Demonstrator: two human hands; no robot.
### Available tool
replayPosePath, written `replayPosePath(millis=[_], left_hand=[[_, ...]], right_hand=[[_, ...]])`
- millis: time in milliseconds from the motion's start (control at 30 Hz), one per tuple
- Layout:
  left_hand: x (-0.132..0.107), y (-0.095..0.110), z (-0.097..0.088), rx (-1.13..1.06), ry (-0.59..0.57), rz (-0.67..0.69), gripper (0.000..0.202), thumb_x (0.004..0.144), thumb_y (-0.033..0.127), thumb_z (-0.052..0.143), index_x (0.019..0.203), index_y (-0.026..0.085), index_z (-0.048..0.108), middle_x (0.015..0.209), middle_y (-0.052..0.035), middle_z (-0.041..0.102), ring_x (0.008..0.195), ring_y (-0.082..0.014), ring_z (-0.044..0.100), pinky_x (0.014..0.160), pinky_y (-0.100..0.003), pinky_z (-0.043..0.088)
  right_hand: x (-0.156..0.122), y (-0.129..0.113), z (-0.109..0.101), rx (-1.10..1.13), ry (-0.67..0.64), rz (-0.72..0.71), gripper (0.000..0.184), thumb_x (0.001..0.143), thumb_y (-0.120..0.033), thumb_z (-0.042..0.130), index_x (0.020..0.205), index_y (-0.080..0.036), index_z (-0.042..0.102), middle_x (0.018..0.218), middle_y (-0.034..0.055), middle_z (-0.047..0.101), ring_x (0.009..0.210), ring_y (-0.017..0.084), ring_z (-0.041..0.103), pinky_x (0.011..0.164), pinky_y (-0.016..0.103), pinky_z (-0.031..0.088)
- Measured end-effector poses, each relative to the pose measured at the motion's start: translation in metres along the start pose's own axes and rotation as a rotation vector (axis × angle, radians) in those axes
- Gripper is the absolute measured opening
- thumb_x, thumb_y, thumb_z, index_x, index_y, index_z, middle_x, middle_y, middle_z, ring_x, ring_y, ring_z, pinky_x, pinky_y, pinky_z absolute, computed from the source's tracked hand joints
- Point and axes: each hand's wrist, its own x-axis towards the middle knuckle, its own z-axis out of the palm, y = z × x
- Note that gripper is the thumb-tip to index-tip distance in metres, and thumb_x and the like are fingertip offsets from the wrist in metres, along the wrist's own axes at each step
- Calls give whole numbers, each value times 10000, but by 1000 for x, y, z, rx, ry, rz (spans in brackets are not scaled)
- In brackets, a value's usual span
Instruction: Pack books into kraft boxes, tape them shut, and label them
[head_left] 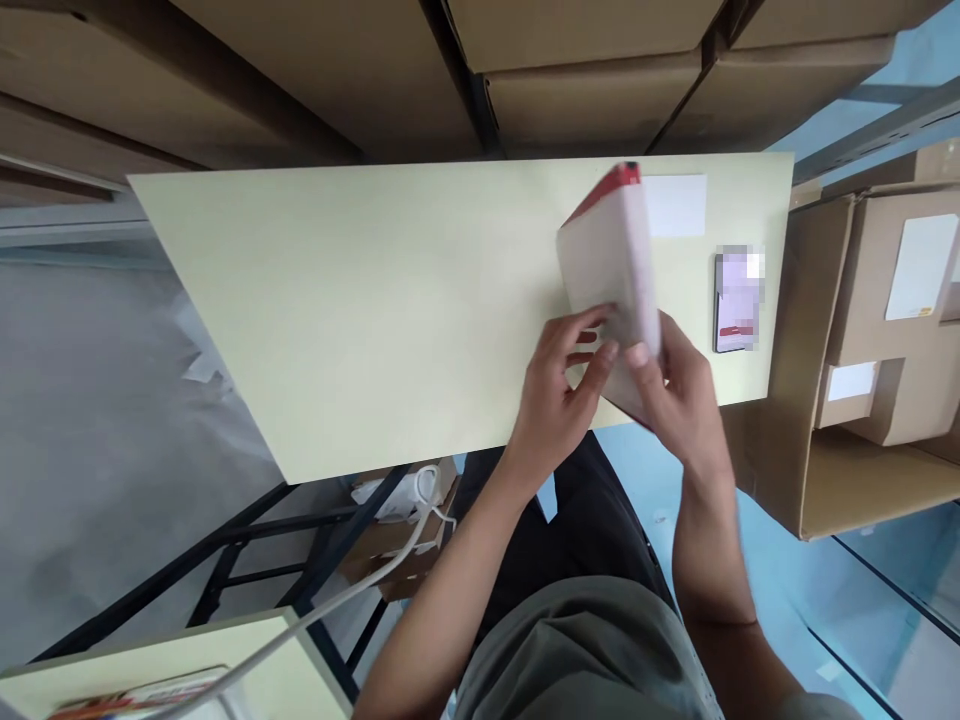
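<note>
A slim white box with a red end (600, 245) is tilted up above the right part of the table, slightly blurred. My right hand (682, 390) grips its lower right side, thumb on the near face and fingers behind the edge. My left hand (562, 385) is at the lower left of the box, its fingers bent and its thumb and index fingertips against the box face. Whether a small piece lies between those left fingertips is hidden. A white paper card (677, 206) lies flat on the table just behind the box.
The pale table (360, 300) stretches left. A phone (737, 300), partly pixelated, lies near its right end. Cardboard boxes (600, 105) line the back edge. An open carton (780, 370) with smaller boxes stands right. A white cable (360, 585) crosses the lower left.
</note>
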Motion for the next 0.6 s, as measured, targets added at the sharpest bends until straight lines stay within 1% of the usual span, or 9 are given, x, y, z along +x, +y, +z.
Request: replayPosePath(millis=[67,133,167,233,300,367,433,533,600], left_hand=[[7,-30,6,20,-17,-30,446,1121,574,687,1490,324,706,1545,-141,684,1402,-319,702,1085,-477,672],[12,-60,9,26,30,-93,486,1111,564,699,1511,288,683,1573,-175,665,1423,-333,699,1095,-500,668],[15,-71,9,22,59,-115,511,1108,570,700,1522,272,669,1582,-193,657,1421,-338,703,1098,-506,667],[19,-85,5,2,129,-133,553,1104,594,700,1541,260,648,1614,-210,641,1443,-343,696,1123,-509,653],[21,-86,-5,-38,185,-110,581,1097,641,701,1538,267,650,1626,-197,653,1474,-344,683,1161,-507,633],[21,-80,-22,-94,227,-76,597,1084,693,698,1508,273,674,1587,-171,702,1479,-341,685,1193,-511,616],[19,-73,-47,-148,269,-62,618,1056,733,718,1461,266,706,1510,-152,760,1448,-337,710,1206,-511,609],[10,-73,-97,-190,375,-109,668,980,761,799,1411,256,731,1390,-136,815,1384,-330,754,1167,-486,635],[3,-80,-136,-193,492,-156,689,928,759,858,1377,252,733,1309,-129,835,1321,-321,786,1118,-462,659]], right_hand=[[3,9,-14,-96,76,3,614,1053,-717,733,1510,-308,701,1136,97,838,1120,376,799,860,514,714],[8,21,-23,-146,130,4,593,1040,-678,764,1496,-306,693,1154,102,837,1123,385,794,884,547,708],[11,27,-25,-148,134,5,552,1049,-654,755,1469,-300,704,1166,106,835,1120,380,793,898,559,707],[13,33,-26,-111,112,10,472,1062,-617,742,1394,-281,738,1178,109,832,1107,362,793,918,565,707],[10,34,-19,-40,76,19,444,1052,-605,761,1334,-263,759,1188,108,836,1106,347,796,931,552,710],[5,33,-2,49,37,28,459,1035,-614,785,1314,-251,765,1205,106,844,1123,336,801,952,532,712],[1,34,25,135,-5,34,489,1026,-638,788,1309,-241,762,1217,106,852,1131,327,807,966,516,713],[1,34,77,211,-83,44,522,1032,-675,757,1308,-231,747,1224,113,853,1129,321,809,971,507,712],[6,30,118,213,-143,31,534,1043,-682,733,1323,-228,729,1234,121,848,1130,319,804,970,503,711]])
